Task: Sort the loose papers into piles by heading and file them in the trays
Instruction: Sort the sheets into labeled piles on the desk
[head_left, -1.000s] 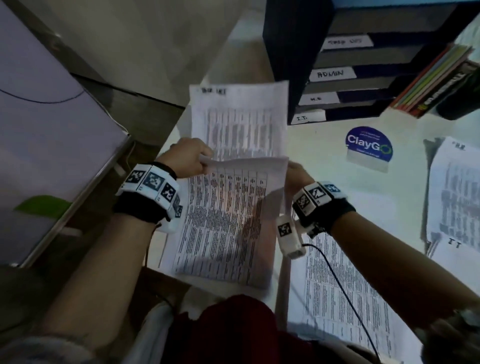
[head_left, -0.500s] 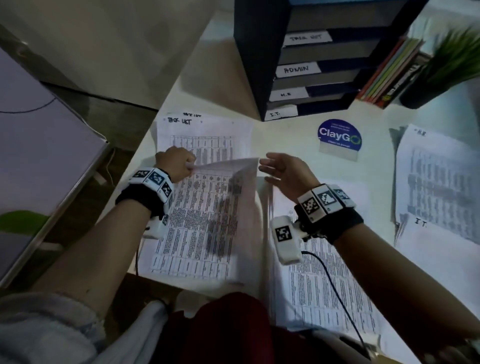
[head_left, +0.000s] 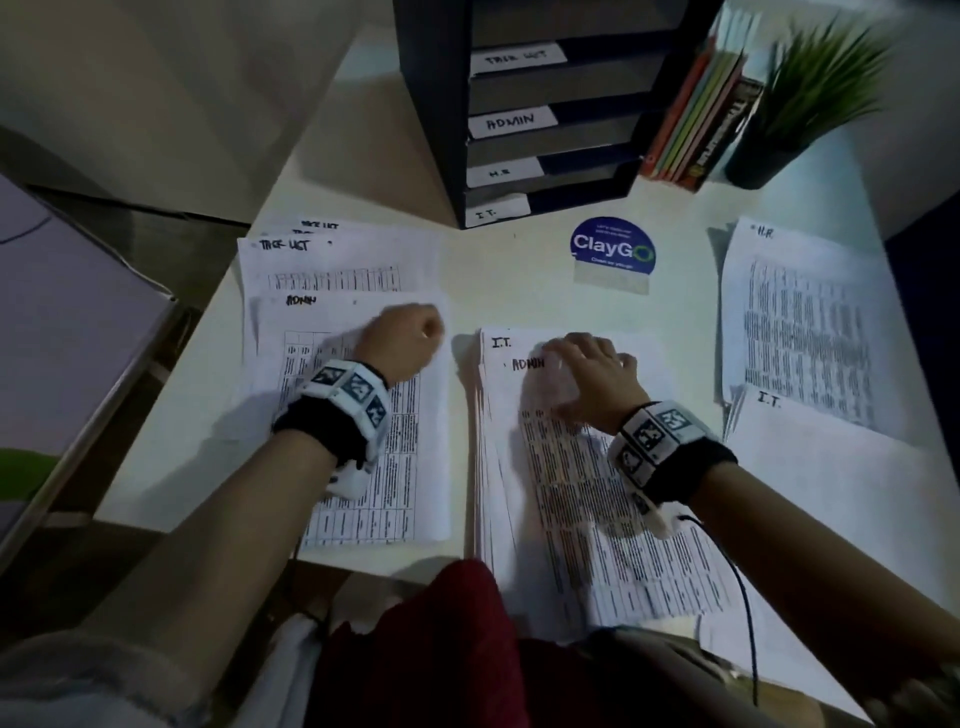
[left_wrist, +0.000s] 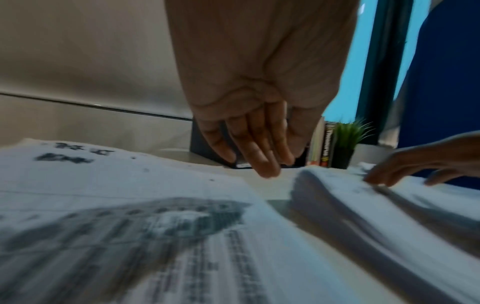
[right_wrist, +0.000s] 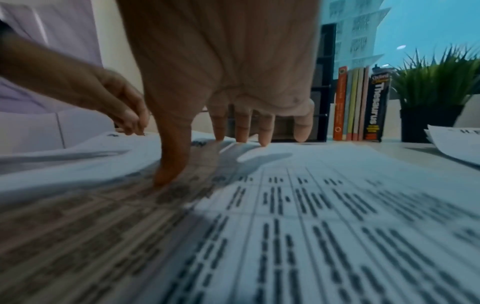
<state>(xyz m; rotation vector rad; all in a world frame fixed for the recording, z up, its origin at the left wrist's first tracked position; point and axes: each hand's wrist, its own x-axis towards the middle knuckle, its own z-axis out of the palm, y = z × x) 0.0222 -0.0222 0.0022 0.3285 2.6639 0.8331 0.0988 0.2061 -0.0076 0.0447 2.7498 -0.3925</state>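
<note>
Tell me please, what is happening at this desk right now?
A person is sorting printed papers by their handwritten headings. The left hand hangs empty over a sheet headed ADMIN on the left side. The right hand has its fingers spread on the top sheet of the middle stack, also headed ADMIN. Other piles, H.R. and I.T., lie on the right. The labelled trays stand behind; nothing visible is filed yet.

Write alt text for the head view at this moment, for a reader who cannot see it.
A person's right hand rests fingertips on a middle paper stack whose top sheet reads ADMIN, while the left hand hovers over an ADMIN pile. Behind stand labelled trays; other headed piles lie around.
</note>
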